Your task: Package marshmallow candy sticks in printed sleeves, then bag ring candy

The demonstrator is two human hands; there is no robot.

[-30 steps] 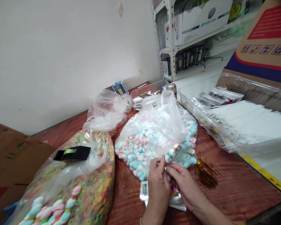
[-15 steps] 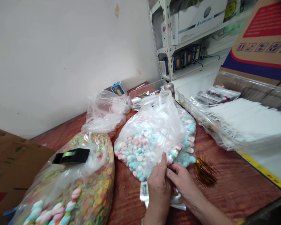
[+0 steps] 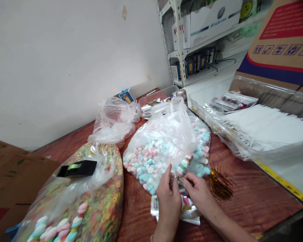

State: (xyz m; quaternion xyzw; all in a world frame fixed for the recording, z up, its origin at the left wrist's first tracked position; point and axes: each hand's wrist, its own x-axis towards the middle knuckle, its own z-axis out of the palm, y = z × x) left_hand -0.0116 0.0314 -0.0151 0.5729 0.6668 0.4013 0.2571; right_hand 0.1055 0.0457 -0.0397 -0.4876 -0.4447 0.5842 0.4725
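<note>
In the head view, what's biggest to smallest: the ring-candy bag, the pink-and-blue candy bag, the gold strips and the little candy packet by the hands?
1. Ring-candy bag, though being nearer helps it
2. Pink-and-blue candy bag
3. Gold strips
4. Little candy packet

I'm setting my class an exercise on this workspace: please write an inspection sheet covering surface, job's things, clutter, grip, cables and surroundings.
Surface: reddish-brown table with a wood-grain look.
Job's things: wrapped coloured sweet at the fingers; bag of pink, white and blue sweets behind; silvery packets beneath the hands; gold strips to the right.
Clutter: black object on a bag of ring-shaped pieces; crumpled clear bag.
Grip: left hand and right hand close together at the sweet's lower end; exact hold too small to tell.
Cables: thin dark cable on the shelving.
Surroundings: pale wall, metal shelving, cardboard box.
</note>
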